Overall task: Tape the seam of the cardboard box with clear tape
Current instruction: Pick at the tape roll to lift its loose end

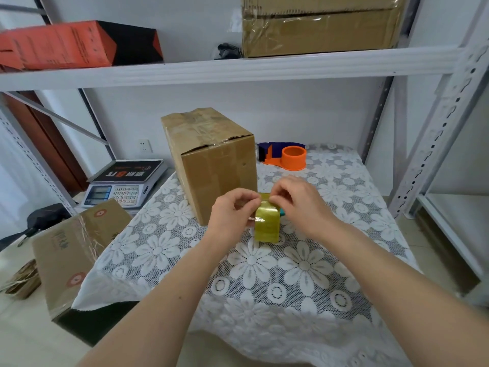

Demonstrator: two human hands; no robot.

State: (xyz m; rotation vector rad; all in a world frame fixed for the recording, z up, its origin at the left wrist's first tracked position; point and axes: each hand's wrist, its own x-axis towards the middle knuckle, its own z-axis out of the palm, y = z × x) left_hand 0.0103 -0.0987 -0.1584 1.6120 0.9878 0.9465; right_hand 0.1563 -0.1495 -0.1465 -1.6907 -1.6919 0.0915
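Near the counter's (304,266) middle, the left hand (232,213) is gripping the tape roll (267,223) while the right hand (296,202) is pinching its slick, clingy free end; behind, touching, the stiff cardboard box (211,160) is standing

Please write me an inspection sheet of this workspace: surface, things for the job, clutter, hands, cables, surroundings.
Surface: table under a white lace floral cloth.
Job's things: brown cardboard box stands upright on the cloth, top flaps closed; yellowish roll of clear tape held in front of it.
Clutter: orange and dark blue tape dispenser behind the box, on the cloth.
Hands: left hand grips the roll; right hand pinches at its top edge.
Cables: nothing seen.
Surroundings: grey electronic scale and printed carton at left; orange and black box and plastic-wrapped carton on the white metal shelf.
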